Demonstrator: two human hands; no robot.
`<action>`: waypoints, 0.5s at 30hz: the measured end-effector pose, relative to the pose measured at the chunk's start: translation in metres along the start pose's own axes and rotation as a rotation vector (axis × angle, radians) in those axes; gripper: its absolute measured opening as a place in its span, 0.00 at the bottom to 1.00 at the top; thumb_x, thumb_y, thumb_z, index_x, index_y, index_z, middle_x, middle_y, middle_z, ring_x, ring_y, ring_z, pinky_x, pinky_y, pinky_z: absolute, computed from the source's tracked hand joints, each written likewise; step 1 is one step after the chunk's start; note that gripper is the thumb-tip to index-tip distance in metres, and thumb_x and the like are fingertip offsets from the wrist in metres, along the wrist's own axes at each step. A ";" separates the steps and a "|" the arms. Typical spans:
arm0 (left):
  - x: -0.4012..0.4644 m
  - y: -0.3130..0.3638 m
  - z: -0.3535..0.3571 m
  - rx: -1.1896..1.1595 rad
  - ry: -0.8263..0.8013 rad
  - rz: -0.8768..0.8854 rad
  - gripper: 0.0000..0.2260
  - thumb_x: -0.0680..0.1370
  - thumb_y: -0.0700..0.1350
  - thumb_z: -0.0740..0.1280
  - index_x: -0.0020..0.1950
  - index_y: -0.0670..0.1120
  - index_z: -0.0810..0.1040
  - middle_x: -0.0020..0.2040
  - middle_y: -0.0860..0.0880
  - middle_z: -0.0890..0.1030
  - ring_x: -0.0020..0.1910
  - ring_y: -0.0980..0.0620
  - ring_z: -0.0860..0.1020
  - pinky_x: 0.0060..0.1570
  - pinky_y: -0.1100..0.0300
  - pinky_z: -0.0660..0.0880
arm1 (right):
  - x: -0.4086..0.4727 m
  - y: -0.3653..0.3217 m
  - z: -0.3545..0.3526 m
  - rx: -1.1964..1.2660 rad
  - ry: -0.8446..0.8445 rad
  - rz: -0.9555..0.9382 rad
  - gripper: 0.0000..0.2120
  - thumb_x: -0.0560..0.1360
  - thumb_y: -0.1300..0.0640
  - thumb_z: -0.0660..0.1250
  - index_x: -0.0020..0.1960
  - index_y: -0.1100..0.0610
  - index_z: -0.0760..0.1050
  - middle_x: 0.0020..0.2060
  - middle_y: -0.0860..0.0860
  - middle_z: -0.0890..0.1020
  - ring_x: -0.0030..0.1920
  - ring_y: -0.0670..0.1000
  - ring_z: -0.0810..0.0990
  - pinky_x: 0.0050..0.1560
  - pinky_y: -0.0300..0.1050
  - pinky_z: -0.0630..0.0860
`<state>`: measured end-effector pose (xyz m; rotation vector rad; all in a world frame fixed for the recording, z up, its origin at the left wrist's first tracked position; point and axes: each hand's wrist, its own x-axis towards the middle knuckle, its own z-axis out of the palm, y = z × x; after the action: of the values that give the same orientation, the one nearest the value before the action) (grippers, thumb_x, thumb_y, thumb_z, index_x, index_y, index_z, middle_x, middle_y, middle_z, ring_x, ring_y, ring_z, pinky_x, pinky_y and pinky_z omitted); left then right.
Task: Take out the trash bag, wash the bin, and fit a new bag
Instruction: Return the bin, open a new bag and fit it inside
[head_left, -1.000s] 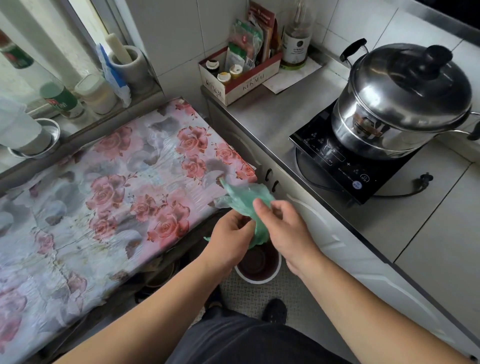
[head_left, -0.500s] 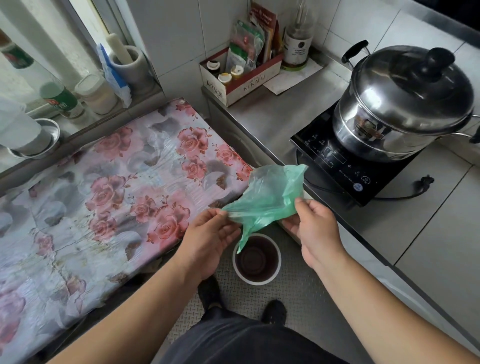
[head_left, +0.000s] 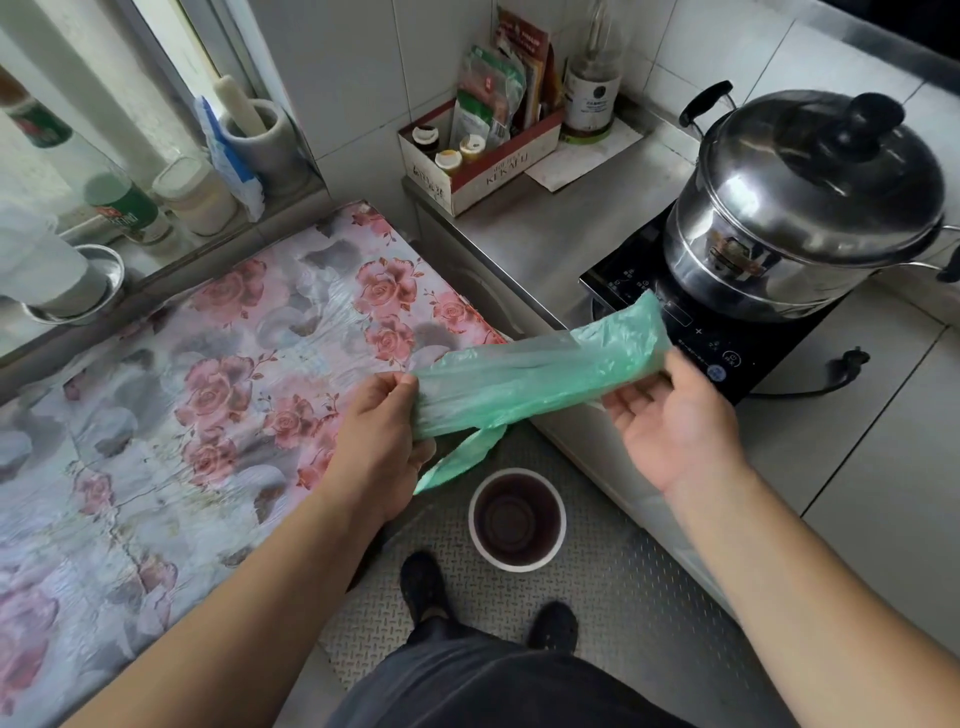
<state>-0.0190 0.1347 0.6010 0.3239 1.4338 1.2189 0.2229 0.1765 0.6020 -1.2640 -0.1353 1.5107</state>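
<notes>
A person is standing over a small round bin (head_left: 517, 519) that is sitting on the bumpy metal floor (head_left: 623, 597), and the bin is showing a dark inside with no bag in it. Above the bin, a thin green bag (head_left: 540, 374) is being held in the air, stretched out long between two hands. The left hand (head_left: 384, 436) is gripping one end of the bag, up and to the left of the bin, with its fingers curled around the bunched plastic. The right hand (head_left: 675, 421) is holding the other end, up and to the right of the bin, with its palm turned up; its fingertips are hidden behind the plastic, so how tightly it is pinching cannot be told. A narrow strip of the bag is hanging down by the left hand, just above the bin's rim and not touching it. Two dark shoes (head_left: 423, 584) are standing on the floor just below the bin. To the left of the bin, a table is wearing a cloth with pink roses (head_left: 208, 374). To the right of the bin, a grey counter (head_left: 883, 467) is running along, and on it a black cooker (head_left: 727, 338) is carrying a big shiny pot (head_left: 800, 208) with a black knob on its lid. Far above the bin, in the corner by the tiled wall, a cardboard box (head_left: 478, 166) is holding little bottles and packets.
</notes>
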 end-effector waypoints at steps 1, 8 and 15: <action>-0.001 0.000 0.003 -0.027 0.009 -0.024 0.10 0.85 0.42 0.61 0.43 0.47 0.74 0.29 0.52 0.79 0.27 0.55 0.74 0.19 0.65 0.59 | -0.003 0.002 0.003 0.079 -0.012 0.041 0.25 0.77 0.39 0.64 0.62 0.58 0.78 0.58 0.60 0.81 0.50 0.56 0.84 0.48 0.51 0.82; -0.015 -0.018 0.028 -0.203 0.001 -0.208 0.08 0.85 0.42 0.60 0.46 0.44 0.73 0.38 0.42 0.81 0.22 0.54 0.76 0.16 0.69 0.64 | -0.051 0.078 0.022 -0.104 -0.188 0.373 0.30 0.65 0.34 0.72 0.54 0.57 0.82 0.47 0.55 0.85 0.46 0.52 0.83 0.46 0.46 0.79; -0.011 -0.025 0.027 -0.122 0.100 -0.195 0.13 0.85 0.41 0.59 0.41 0.45 0.73 0.26 0.49 0.73 0.18 0.57 0.67 0.17 0.69 0.58 | -0.045 0.088 0.016 -0.368 -0.072 0.157 0.08 0.79 0.59 0.65 0.43 0.53 0.79 0.37 0.50 0.84 0.37 0.48 0.80 0.37 0.43 0.74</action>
<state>0.0178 0.1283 0.5926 0.0386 1.4332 1.1701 0.1463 0.1166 0.5780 -1.5388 -0.3832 1.7210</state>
